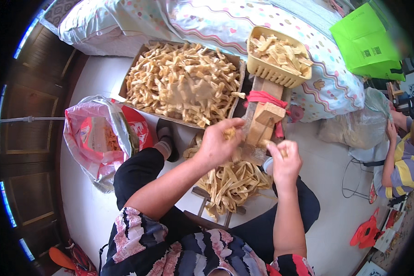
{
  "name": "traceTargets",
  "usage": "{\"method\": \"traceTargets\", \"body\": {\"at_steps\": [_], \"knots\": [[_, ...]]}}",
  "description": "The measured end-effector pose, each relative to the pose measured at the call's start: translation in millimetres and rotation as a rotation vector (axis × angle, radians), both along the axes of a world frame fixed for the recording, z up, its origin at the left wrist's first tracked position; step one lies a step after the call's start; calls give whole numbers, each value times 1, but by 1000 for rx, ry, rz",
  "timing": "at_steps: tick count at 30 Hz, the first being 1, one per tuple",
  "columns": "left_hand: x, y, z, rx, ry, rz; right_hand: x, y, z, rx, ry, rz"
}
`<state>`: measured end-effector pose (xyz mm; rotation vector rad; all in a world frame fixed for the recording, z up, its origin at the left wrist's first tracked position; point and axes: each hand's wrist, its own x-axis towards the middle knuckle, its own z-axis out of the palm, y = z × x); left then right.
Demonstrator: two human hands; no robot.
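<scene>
Head view: L hand [218, 143] curled round a tan piece [229, 133], R hand [287, 165] pinching a tan bit [284, 152], both near wooden block [269, 114] (bit blurry). Loose strips [234, 186] pile below, overhanging wooden frame [201, 192]; a bump could prob. spill some.

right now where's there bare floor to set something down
White floor is bare between the right knee and red bag, and at left, below the woven sack. Crowded near left hand and right hand: wooden block, strip pile.
</scene>
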<state>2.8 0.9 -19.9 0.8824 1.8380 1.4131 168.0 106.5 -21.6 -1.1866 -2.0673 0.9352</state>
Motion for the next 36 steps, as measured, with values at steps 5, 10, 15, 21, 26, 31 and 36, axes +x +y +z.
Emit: {"method": "traceTargets", "body": {"at_steps": [5,10,15,21,26,31,36], "knots": [[20,-41,13,-77,-516,-279,-7,-35,27,425,111,613],[33,-46,45,-505,-493,-778,2,-33,36,107,374,722],[25,-63,47,19,-958,-1094,3,-32,43,-111,294,526],[10,-46,40,186,794,-569,8,-44,22,-1445,427,447],[20,-53,37,230,850,-402,6,-53,12,-1465,631,278],[21,-53,36,21,579,-342,-2,-56,17,-954,657,133],[17,-49,21,-145,256,-587,12,-55,18,-843,305,324]]}}
